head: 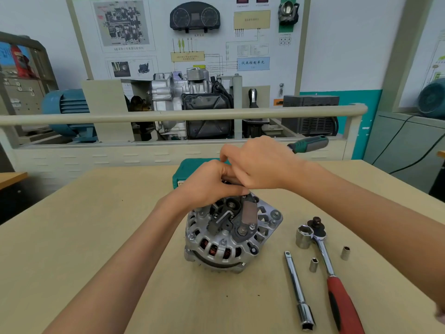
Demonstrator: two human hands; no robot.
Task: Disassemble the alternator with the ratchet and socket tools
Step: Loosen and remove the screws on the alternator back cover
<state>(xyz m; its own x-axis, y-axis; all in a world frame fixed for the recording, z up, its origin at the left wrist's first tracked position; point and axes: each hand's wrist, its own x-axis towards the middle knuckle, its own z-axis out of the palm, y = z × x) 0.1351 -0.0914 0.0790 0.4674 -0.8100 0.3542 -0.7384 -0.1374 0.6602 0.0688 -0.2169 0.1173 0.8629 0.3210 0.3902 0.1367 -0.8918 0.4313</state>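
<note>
Silver alternator (231,237), red-handled ratchet (337,280), teal case (192,169), tan table (96,237).

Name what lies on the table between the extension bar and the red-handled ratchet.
One small socket stands between the extension bar and ratchet, head view.

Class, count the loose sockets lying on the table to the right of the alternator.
3: a large socket beside the ratchet head, two small ones at and. Another sits on the extension bar.
</note>
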